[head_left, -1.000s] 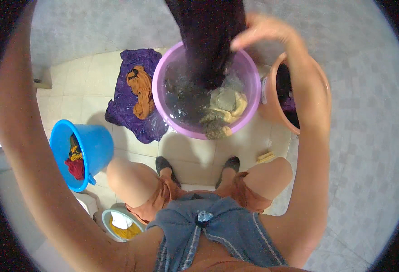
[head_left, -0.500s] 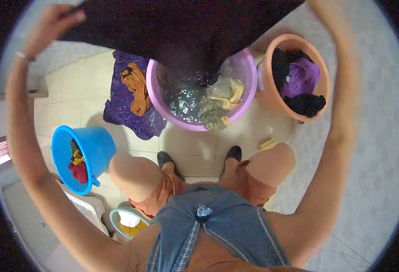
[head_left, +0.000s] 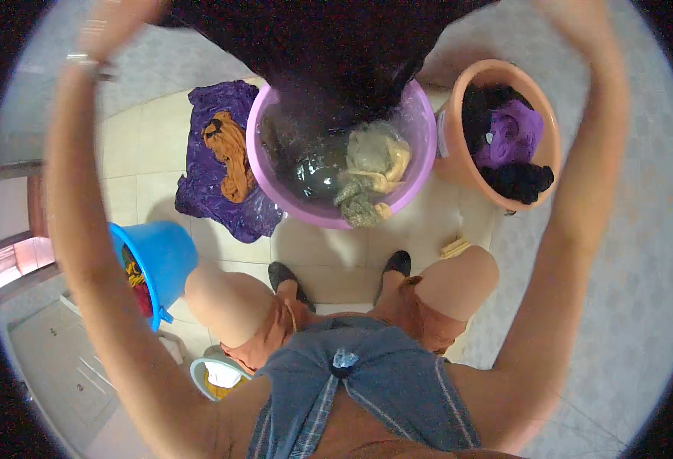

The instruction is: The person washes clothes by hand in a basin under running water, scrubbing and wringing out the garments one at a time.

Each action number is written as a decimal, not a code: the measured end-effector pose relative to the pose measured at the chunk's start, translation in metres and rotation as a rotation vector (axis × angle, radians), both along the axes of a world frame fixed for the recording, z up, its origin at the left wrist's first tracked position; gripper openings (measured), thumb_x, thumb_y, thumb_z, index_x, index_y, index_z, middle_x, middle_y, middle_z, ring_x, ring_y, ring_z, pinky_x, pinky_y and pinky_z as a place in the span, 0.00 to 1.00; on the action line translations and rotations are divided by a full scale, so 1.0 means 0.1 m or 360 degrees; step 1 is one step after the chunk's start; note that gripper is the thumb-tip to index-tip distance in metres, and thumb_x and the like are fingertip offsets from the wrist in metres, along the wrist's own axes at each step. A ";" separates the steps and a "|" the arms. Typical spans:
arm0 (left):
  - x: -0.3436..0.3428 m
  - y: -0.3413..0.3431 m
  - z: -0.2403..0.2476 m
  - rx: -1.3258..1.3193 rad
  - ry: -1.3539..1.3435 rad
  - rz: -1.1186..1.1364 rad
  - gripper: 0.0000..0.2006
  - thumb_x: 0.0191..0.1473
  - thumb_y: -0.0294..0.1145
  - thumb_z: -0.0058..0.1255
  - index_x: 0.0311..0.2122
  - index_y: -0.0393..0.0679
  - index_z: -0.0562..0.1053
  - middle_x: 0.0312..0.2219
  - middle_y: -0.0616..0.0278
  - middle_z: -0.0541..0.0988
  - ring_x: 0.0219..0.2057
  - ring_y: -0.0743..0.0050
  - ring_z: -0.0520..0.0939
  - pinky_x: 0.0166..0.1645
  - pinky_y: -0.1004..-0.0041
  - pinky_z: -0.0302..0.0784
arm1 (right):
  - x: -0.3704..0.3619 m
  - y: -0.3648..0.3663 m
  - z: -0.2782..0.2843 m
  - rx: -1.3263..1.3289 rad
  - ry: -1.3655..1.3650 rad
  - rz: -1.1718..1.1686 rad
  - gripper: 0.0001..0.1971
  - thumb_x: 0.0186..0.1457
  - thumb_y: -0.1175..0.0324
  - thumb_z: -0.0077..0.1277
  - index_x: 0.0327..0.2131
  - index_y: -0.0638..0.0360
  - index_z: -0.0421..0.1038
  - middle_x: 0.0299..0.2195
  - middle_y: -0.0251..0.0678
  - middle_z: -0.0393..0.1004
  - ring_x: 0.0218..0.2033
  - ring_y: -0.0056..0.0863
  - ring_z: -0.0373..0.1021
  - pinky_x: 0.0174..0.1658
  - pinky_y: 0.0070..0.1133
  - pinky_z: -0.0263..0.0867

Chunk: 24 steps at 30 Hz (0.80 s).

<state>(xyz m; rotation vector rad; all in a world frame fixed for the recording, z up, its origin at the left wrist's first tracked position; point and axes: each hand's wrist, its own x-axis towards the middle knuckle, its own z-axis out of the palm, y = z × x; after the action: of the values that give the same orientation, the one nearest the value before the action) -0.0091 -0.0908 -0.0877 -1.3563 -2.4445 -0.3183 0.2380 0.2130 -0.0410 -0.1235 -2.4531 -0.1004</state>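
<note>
A wide black cloth [head_left: 329, 53] hangs stretched between my raised hands, its lower middle dipping into the pink tub [head_left: 258, 164]. My left hand [head_left: 118, 23], blurred at the upper left, grips one side of it. At the upper right my right hand [head_left: 573, 15] holds the other side; its fingers are mostly cut off by the top edge. Dark water [head_left: 310, 180] glints in the tub. A wet yellow and grey cloth [head_left: 378, 161] lies in the tub and droops over its front rim.
Right of the tub stands a peach tub [head_left: 555, 145] with black and purple clothes [head_left: 512, 130]. On the left, a brown cloth [head_left: 233, 153] lies on purple fabric [head_left: 203, 180]. A blue bucket [head_left: 170, 260] with clothes and a small pale basin [head_left: 197, 371] stand nearer. A yellowish bar [head_left: 454, 247] lies near my right knee.
Both hands have risen toward the top edge, my left hand also moving inward. The black cloth has gone up with them, its sides now hanging more steeply toward the tub.
</note>
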 end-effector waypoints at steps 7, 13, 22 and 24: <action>1.08 1.19 -2.51 -0.0735 -0.0831 -0.0104 0.24 0.41 0.31 0.39 0.48 0.58 0.60 0.39 0.45 0.67 0.37 0.51 0.72 0.41 0.62 0.67 | -0.45 0.02 -2.85 -0.0951 -0.1095 -0.0290 0.31 0.40 0.59 0.41 0.50 0.59 0.50 0.43 0.51 0.60 0.44 0.47 0.59 0.46 0.33 0.55; 1.37 1.45 -3.69 -0.1269 -0.0994 0.0199 0.22 0.48 0.36 0.36 0.51 0.60 0.56 0.49 0.43 0.56 0.41 0.49 0.70 0.45 0.62 0.66 | -0.49 -0.34 -4.08 -0.1002 -0.1369 -0.0524 0.26 0.45 0.56 0.40 0.50 0.46 0.50 0.34 0.47 0.68 0.34 0.42 0.66 0.38 0.33 0.61; 1.40 1.51 -3.39 -0.0900 -0.0967 0.0061 0.19 0.42 0.39 0.43 0.41 0.45 0.67 0.37 0.52 0.71 0.38 0.55 0.72 0.41 0.62 0.68 | -0.54 -0.08 -4.10 -0.0597 -0.1736 -0.0220 0.19 0.40 0.61 0.43 0.38 0.57 0.65 0.32 0.46 0.70 0.34 0.38 0.68 0.38 0.29 0.63; 1.24 1.62 -3.08 -0.1474 -0.0875 -0.0334 0.14 0.39 0.33 0.43 0.36 0.45 0.71 0.35 0.55 0.73 0.38 0.60 0.73 0.40 0.66 0.68 | -0.66 0.03 -3.68 -0.0545 -0.1731 -0.0239 0.12 0.33 0.69 0.46 0.25 0.64 0.71 0.30 0.47 0.70 0.34 0.38 0.67 0.37 0.28 0.64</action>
<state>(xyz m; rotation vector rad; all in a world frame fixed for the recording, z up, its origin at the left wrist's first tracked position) 0.1152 0.0712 -0.3960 -2.1089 -3.0645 0.5587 0.1722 0.2158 -0.4090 -0.5153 -3.5234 0.2624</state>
